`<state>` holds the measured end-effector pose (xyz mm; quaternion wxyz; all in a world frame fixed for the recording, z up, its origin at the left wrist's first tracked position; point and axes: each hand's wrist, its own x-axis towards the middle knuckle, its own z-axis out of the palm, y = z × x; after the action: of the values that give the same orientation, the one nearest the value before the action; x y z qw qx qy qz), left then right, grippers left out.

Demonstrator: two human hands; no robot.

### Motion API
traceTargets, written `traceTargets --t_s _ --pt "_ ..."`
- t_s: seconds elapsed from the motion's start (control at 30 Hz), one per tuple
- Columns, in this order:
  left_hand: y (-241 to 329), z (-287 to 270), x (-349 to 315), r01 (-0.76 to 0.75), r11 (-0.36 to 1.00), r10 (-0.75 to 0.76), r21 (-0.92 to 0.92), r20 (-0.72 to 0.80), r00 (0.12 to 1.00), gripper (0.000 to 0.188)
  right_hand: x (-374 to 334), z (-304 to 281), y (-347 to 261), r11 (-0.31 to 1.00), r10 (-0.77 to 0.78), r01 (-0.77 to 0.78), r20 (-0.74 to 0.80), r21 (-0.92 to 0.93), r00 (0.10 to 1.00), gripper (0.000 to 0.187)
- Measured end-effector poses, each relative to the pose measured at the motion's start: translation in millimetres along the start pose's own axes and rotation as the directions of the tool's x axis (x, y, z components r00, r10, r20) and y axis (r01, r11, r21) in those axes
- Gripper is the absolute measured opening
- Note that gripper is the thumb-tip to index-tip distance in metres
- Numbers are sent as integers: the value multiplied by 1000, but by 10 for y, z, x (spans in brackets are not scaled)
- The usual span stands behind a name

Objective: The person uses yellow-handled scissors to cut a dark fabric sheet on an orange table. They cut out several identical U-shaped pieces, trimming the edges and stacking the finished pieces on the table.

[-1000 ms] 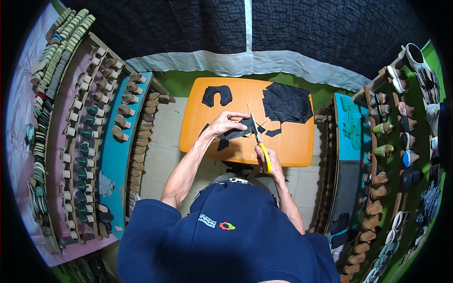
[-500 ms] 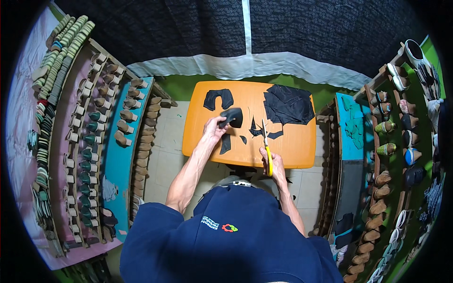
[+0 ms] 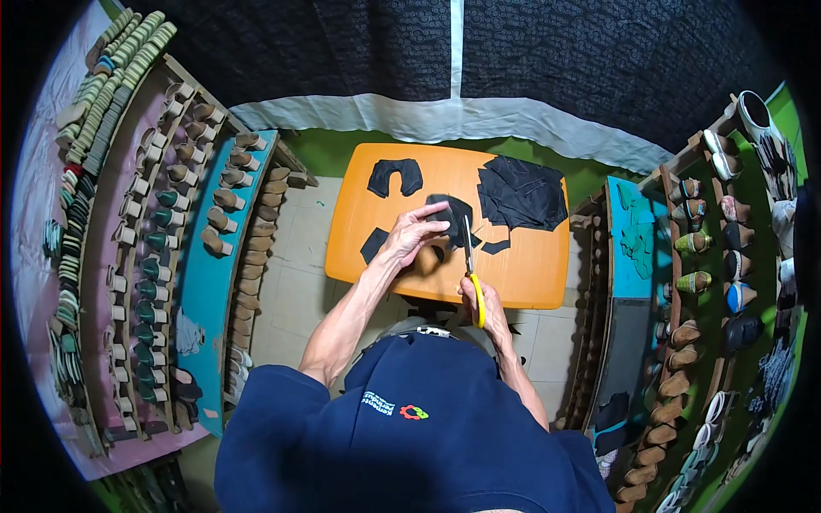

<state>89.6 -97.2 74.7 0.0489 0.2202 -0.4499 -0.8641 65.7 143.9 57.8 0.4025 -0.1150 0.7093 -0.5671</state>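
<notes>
My left hand [image 3: 414, 236] grips a black piece of sheet material [image 3: 456, 221] above the orange table [image 3: 351, 218], its fingers along the piece's left side. In my right hand [image 3: 487, 308] are yellow-handled scissors [image 3: 477, 295], pointing away from me. Their blades overlap the right edge of the held piece; whether they are parted is hard to see. Left of my left hand lies another black piece [image 3: 374, 245]. A black U-shaped piece [image 3: 385, 177] rests farther back. A small black scrap [image 3: 496, 247] lies just right of the blades.
A pile of black sheet pieces [image 3: 522, 192] covers the table's back right. Racks of shoes and shoe forms [image 3: 154, 291] stand at the left, with more shoes [image 3: 684, 333] on racks at the right. A dark curtain [image 3: 564, 68] hangs behind the table.
My left hand has moved right, carrying the black piece to the scissors. My right hand has shifted slightly left. A black piece now shows on the table's left, where bare tabletop was.
</notes>
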Motion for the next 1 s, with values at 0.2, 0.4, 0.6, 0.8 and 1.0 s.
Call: traceTargets --t_s 0.2,0.4,0.6,0.8,1.0 --pt "163 21 86 -136 964 115 230 101 988 63 -43 14 42 984 -80 80 6 -157 997 57" --pt "236 100 22 -107 967 82 232 115 990 68 -41 47 -15 981 -80 77 -14 -180 997 57" --pt "176 126 -6 -122 975 102 185 119 988 71 -109 96 -203 994 -4 3 -13 -110 1000 56" --pt "159 137 -6 -140 970 115 196 134 984 71 -68 74 -126 985 -55 45 -52 -168 997 56" --pt "152 124 -8 -144 971 119 193 138 983 70 -74 81 -128 982 -68 54 -75 -181 995 55"
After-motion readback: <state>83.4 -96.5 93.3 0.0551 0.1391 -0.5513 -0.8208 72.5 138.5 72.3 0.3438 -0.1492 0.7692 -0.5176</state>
